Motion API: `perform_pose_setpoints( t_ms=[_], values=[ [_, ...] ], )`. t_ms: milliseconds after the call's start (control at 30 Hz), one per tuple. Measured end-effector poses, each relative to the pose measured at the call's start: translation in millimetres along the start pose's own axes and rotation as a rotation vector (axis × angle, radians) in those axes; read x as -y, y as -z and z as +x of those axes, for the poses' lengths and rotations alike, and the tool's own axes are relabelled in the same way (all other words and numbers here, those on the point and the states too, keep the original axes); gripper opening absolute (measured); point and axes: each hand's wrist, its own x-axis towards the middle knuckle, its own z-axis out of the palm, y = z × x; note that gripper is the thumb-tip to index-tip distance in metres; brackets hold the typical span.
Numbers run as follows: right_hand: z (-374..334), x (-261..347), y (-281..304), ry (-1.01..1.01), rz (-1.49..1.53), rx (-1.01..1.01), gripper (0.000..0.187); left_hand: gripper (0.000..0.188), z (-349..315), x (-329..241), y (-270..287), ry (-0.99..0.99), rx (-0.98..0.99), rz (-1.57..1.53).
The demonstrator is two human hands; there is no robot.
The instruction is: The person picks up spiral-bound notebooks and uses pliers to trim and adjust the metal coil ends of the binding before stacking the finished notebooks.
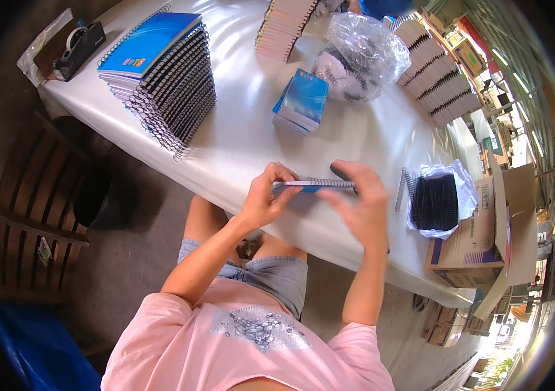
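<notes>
Over the table's near edge, my left hand [270,195] pinches a small blue-covered notebook [308,189], held edge-on. A wire spiral coil [328,183] runs along its upper edge. My right hand [363,199] is at the coil's right end, its fingers curved and slightly blurred. A dark, rounded piece [339,171] shows by those fingers; its kind is unclear, and the palm is hidden. Beyond my hands lies a short stack of blue notebooks [307,98]. A tall stack of spiral-bound blue notebooks [160,49] stands at the left.
Black coils [435,203] lie on white paper at the right, next to an open cardboard box [469,238]. A clear plastic bag [362,55], bound stacks [430,72] and a page stack [284,29] are farther back. A tape dispenser [79,51] sits at the far-left corner.
</notes>
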Motion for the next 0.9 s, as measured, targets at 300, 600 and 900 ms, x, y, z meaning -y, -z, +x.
perform_pose_setpoints(
  t_ms=[300, 600, 900],
  values=[
    [-24, -12, -23, 0.15, 0.124, -0.042, 0.019, 0.025, -4, -17, -5, -0.545, -0.013, 0.379],
    [-24, -10, -23, 0.24, -0.024, 0.002, 0.013, 0.024, -2, -29, -10, -0.063, -0.065, 0.056],
    [-13, -2, -23, 0.17, -0.298, 0.184, 0.017, 0.024, 7, -10, -5, 0.133, 0.053, 0.053]
  ],
)
